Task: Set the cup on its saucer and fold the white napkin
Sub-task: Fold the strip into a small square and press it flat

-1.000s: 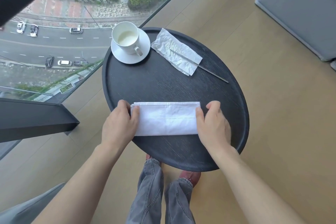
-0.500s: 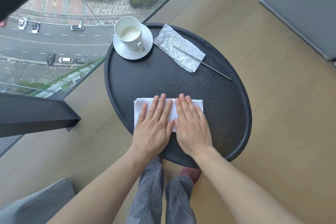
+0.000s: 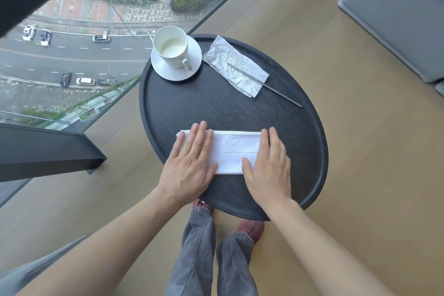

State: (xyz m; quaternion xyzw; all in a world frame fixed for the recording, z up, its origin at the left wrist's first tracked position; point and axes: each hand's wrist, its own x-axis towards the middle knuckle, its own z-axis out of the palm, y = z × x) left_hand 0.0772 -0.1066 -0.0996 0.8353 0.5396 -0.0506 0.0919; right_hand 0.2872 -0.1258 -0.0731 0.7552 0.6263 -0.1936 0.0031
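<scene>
Hands now apart, left hand [image 3: 189, 163] and right hand [image 3: 269, 166] flat, unclenched on napkin [image 3: 234, 151], black round table [image 3: 216, 103].

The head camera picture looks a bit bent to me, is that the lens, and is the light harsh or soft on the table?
In the head view, the wide lens bows the round black table into an egg shape and stretches the forearms; daylight through the glass is soft, with faint shadows under the cup and both hands; the white napkin stays sharp, without glare.
</scene>
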